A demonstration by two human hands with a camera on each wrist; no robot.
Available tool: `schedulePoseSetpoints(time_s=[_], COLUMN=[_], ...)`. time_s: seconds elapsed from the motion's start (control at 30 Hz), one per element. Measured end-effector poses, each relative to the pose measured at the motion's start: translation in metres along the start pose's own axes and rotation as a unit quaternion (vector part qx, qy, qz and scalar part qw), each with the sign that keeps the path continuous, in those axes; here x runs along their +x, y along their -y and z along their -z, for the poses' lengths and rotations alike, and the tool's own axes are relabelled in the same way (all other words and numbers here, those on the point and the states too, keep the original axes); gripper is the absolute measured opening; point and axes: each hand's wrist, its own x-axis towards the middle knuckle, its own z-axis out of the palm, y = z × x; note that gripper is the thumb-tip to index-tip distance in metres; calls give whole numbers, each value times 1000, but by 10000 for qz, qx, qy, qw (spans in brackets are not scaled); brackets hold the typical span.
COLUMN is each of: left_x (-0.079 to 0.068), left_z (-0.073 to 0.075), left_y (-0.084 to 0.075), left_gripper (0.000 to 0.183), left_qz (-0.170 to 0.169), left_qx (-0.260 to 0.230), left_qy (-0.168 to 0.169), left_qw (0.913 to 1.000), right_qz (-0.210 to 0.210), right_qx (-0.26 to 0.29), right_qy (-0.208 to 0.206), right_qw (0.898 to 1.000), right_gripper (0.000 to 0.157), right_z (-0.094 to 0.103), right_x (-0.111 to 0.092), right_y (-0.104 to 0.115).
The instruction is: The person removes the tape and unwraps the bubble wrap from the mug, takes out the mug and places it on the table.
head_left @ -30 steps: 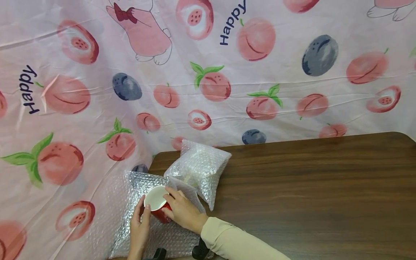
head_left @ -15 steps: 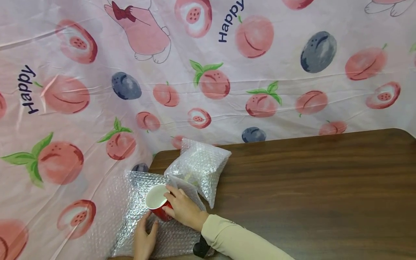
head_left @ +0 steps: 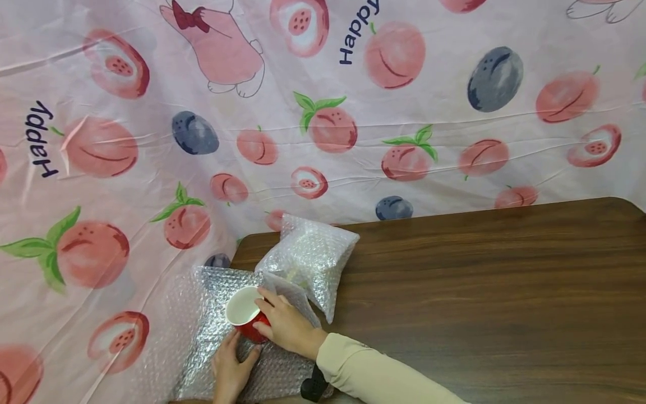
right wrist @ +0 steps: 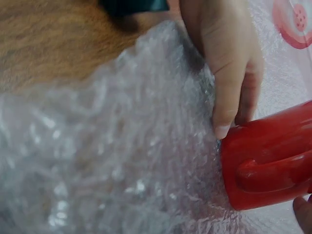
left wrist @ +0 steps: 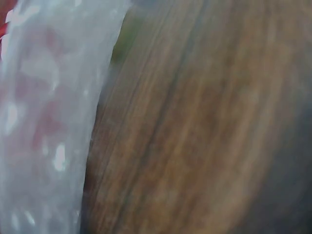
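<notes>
At lower left of the head view, the right hand (head_left: 290, 328) grips the rim of a red cup (head_left: 252, 331), fingers over the edge, thumb outside, its handle hidden there. Beside the cup's base, the left hand (head_left: 234, 365) is spread, thumb apart from fingers, its wrist cut off by the lower edge. Both are over a bubble-wrap sheet (head_left: 202, 359); the contents of the bubble-wrap bundle (head_left: 323, 247) above are hard to make out, and a sleeve (head_left: 368, 365) partly covers a black object (head_left: 313, 386). Only the right wrist view shows the handle (right wrist: 273, 175), at lower right; only the head view shows the white interior (head_left: 244, 306). The left wrist view is blurred: cloudy film at left, a red sliver at upper left, wooden table (left wrist: 195, 136) elsewhere.
</notes>
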Motion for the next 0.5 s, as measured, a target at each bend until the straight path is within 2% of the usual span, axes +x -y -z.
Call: schedulePoseSetpoints(time_s=[0.1, 0.23, 0.37, 0.5], left_x=[-1, -1, -2, -3], left_z=[-2, -3, -2, -3], left_y=[0, 0, 0, 0], left_gripper=[54, 54, 54, 54], left_qz=[59, 144, 238, 378], left_qx=[0, -3, 5, -36], left_qy=[50, 65, 31, 20], left_qw=[10000, 9999, 9997, 9993], right_qz=[-135, -471, -900, -1374], right_qx=[253, 895, 1653, 2337], right_qy=[70, 76, -108, -183], right_qw=[9996, 9948, 9821, 9624], right_gripper=[45, 55, 61, 49], right_z=[2, 3, 0, -3], right_x=[-1, -3, -8, -14], right_y=[1, 2, 4, 5])
